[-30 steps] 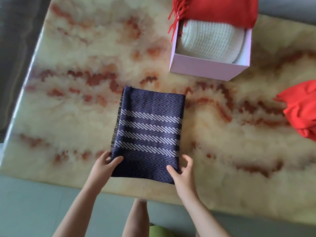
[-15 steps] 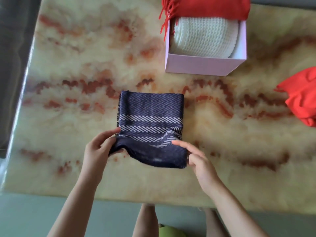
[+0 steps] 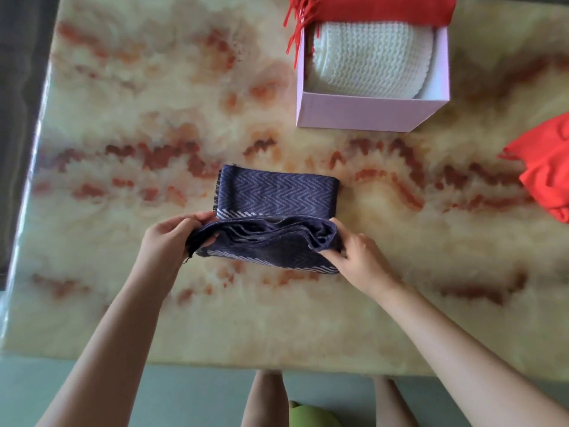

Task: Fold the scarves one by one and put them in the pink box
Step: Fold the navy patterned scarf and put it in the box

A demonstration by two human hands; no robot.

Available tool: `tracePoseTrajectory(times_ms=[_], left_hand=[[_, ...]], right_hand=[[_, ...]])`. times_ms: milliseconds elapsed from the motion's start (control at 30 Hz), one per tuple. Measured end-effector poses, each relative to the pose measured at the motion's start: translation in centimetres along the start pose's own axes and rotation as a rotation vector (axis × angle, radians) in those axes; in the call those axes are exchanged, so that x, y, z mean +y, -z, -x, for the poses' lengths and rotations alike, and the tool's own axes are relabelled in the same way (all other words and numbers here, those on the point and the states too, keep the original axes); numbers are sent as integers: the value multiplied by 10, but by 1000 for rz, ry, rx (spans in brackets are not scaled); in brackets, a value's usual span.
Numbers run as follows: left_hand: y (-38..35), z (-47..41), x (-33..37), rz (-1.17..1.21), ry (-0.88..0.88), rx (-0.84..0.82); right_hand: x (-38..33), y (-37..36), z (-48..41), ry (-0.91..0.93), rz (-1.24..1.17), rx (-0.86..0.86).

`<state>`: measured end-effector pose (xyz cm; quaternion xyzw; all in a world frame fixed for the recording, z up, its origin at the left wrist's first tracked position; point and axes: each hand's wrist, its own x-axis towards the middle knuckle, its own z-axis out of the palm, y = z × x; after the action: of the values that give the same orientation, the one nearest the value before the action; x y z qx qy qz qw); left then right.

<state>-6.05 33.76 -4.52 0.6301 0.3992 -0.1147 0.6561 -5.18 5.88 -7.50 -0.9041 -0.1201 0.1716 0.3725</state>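
A navy scarf (image 3: pixel 277 195) with pale zigzag stripes lies mid-table, its near half lifted and curled over toward the far half. My left hand (image 3: pixel 172 238) grips the lifted edge at its left corner. My right hand (image 3: pixel 357 254) grips the same edge at the right corner. The pink box (image 3: pixel 363 112) stands at the far right. Inside it sits a folded white knit scarf (image 3: pixel 372 60), and a red fringed scarf (image 3: pixel 369 7) lies across its far rim.
An unfolded red scarf (image 3: pixel 548 177) lies at the right edge of the marble-patterned table (image 3: pixel 123 118). The table's near edge runs just above my knees, and a green shoe (image 3: pixel 311 417) shows on the floor.
Both hands took hold of the navy scarf's near edge and have lifted it away from me, folding the near half up over the striped part.
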Motion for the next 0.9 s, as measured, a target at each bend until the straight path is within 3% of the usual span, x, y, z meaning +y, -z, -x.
tracePoseTrajectory(times_ms=[167,333,467,533,633,733,800,900], left_hand=[[-12,-10,3,87,54,-12],[-36,-35,26,91,56,-4],[-46,-56,31,-486,-115,-1],[-43,-62,25,-671,-103,-32],[-34,-67,11,-759,-37,-104],[-27,-66,-1,-924,-126,-89],[-27,-63,-7,-862,-152,-62],[-33,-58,-13,-807,-195,9]], right_hand=[[5,-15,-14,-171,-216,149],[0,-18,-44,-344,-284,305],[6,-24,-57,-517,-210,324],[7,-28,-57,-581,-189,326],[5,-31,-48,-577,-345,318],[9,-29,-27,-554,-596,166],[14,-32,-13,-528,-587,111],[17,-32,-12,-512,-395,258]])
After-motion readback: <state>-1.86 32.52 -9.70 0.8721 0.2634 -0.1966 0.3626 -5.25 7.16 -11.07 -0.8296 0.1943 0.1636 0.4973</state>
